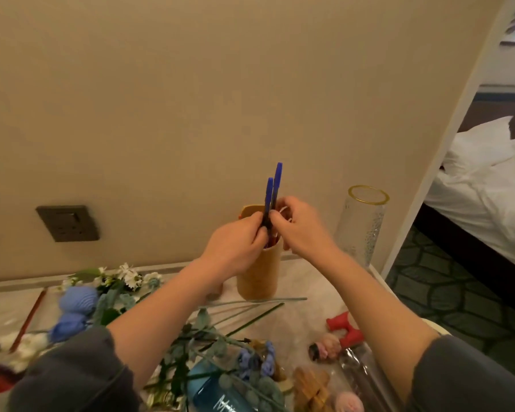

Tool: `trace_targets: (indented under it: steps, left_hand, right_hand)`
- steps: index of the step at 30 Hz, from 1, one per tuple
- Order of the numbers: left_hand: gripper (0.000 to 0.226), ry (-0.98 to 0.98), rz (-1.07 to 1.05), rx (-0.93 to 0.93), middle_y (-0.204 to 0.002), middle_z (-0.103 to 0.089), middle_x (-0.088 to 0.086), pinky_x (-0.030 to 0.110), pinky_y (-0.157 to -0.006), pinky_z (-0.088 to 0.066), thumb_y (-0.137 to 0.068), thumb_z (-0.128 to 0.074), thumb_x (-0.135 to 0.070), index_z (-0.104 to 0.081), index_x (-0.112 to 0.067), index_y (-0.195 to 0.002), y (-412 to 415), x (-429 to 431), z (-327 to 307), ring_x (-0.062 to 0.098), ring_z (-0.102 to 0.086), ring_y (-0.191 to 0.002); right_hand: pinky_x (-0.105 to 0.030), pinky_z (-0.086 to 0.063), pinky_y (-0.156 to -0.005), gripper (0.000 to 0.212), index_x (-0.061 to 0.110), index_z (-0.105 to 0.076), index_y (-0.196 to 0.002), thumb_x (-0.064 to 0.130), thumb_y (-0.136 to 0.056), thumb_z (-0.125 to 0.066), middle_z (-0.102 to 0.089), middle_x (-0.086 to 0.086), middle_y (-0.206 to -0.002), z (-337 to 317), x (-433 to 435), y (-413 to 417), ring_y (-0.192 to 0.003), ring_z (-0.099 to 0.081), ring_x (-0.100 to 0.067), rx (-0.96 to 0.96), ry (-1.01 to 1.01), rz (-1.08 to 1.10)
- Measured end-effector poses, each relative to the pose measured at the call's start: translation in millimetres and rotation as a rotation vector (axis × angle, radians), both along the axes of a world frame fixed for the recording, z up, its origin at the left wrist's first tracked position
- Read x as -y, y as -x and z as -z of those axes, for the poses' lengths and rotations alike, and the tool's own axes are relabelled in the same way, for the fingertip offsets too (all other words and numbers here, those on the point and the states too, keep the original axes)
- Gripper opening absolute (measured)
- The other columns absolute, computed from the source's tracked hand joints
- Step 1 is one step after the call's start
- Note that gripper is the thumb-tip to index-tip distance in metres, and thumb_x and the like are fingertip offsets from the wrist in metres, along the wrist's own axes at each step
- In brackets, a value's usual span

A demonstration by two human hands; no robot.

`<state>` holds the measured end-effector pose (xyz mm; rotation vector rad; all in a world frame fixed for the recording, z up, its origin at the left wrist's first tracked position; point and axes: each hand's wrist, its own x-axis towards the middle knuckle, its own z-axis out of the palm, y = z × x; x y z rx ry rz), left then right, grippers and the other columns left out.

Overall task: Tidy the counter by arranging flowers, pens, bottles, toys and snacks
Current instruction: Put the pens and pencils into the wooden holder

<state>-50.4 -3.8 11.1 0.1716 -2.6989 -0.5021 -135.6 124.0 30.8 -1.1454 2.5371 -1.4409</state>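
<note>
Two blue-capped pens point(272, 191) stand upright over the mouth of a tan cylindrical pen holder point(259, 275) by the wall. My left hand point(235, 245) and my right hand point(301, 227) both pinch the pens' dark lower barrels just above the holder's rim. Other pens show inside the holder behind my fingers. A tall clear glass vase point(361, 224) with a gold rim stands empty to the right. Blue knitted flowers point(76, 298) and white daisies point(128, 276) lie on the counter at the left, and long green stems point(250, 310) cross its middle.
A blue water bottle point(217, 394) lies at the near edge under flower stems. A red toy point(344, 327), small pink toys point(327, 344) and wrapped snacks point(312, 385) sit at the right. A pencil point(30, 316) lies at the left. A wall socket point(67, 223) and a bed point(488, 185) are nearby.
</note>
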Motion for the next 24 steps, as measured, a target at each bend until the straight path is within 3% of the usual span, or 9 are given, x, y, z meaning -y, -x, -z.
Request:
trace_targets:
  steps: [5,8,11,16,20,22,24]
  left_hand:
    - [0.018,0.046,-0.07,0.05,-0.079,-0.057,-0.009,0.031,-0.05,-0.036,-0.099,-0.037,-0.04,-0.046,-0.028,-0.089,9.2,22.6,9.4,0.016,-0.057,-0.07]
    - [0.017,-0.005,-0.09,0.038,-0.075,-0.055,-0.011,0.027,-0.048,-0.035,-0.099,-0.039,-0.039,-0.048,-0.029,-0.088,14.5,26.6,17.6,0.011,-0.054,-0.066]
    - [0.018,-0.017,-0.104,0.017,-0.079,-0.059,-0.009,0.033,-0.054,-0.048,-0.098,-0.041,-0.039,-0.053,-0.028,-0.092,20.0,27.6,18.5,0.011,-0.058,-0.069]
    - [0.016,-0.033,-0.104,0.045,-0.081,-0.059,-0.012,0.029,-0.056,-0.047,-0.096,-0.045,-0.042,-0.057,-0.034,-0.09,20.9,28.3,23.6,0.009,-0.058,-0.073]
    - [0.026,-0.044,-0.143,0.051,-0.099,-0.059,-0.015,0.026,-0.06,-0.046,-0.093,-0.051,-0.045,-0.061,-0.035,-0.115,14.3,29.8,31.9,0.007,-0.057,-0.084]
    - [0.03,-0.07,-0.173,0.035,-0.097,-0.055,-0.017,0.022,-0.056,-0.043,-0.092,-0.054,-0.045,-0.059,-0.036,-0.12,8.1,30.9,33.4,0.003,-0.054,-0.079]
    - [0.033,-0.087,-0.218,0.006,-0.099,-0.054,-0.016,0.026,-0.062,-0.05,-0.091,-0.057,-0.045,-0.056,-0.036,-0.122,2.4,32.1,35.6,0.003,-0.056,-0.081]
  right_hand:
    - [-0.048,-0.056,-0.065,0.015,0.016,-0.064,-0.099,0.027,-0.093,-0.056,-0.068,-0.003,-0.079,8.1,17.7,6.3,-0.067,-0.065,-0.021,-0.052,-0.109,-0.004]
    - [-0.042,-0.056,-0.061,0.008,0.025,-0.061,-0.095,0.029,-0.094,-0.055,-0.067,0.003,-0.076,22.0,22.8,11.5,-0.065,-0.064,-0.016,-0.082,-0.154,-0.008]
    - [-0.033,-0.052,-0.06,0.003,0.034,-0.058,-0.091,0.032,-0.093,-0.056,-0.065,0.011,-0.074,26.1,24.6,17.3,-0.067,-0.063,-0.007,-0.12,-0.157,0.001]
    - [-0.04,-0.058,-0.069,0.008,0.029,-0.066,-0.085,0.034,-0.087,-0.061,-0.068,0.009,-0.076,29.5,24.7,27.2,-0.071,-0.065,-0.01,-0.116,-0.196,0.02]
    - [-0.029,-0.058,-0.075,0.022,0.025,-0.073,-0.098,0.034,-0.078,-0.069,-0.073,0.008,-0.088,38.2,20.2,26.0,-0.079,-0.066,-0.005,-0.079,-0.102,0.07]
    - [-0.03,-0.057,-0.075,0.023,0.028,-0.071,-0.099,0.032,-0.077,-0.068,-0.07,0.013,-0.085,41.2,15.8,24.4,-0.079,-0.065,-0.003,-0.063,-0.02,0.123]
    - [-0.033,-0.054,-0.071,0.024,0.032,-0.065,-0.102,0.032,-0.078,-0.065,-0.064,0.015,-0.081,45.3,10.6,22.6,-0.079,-0.062,-0.006,-0.072,0.027,0.176]
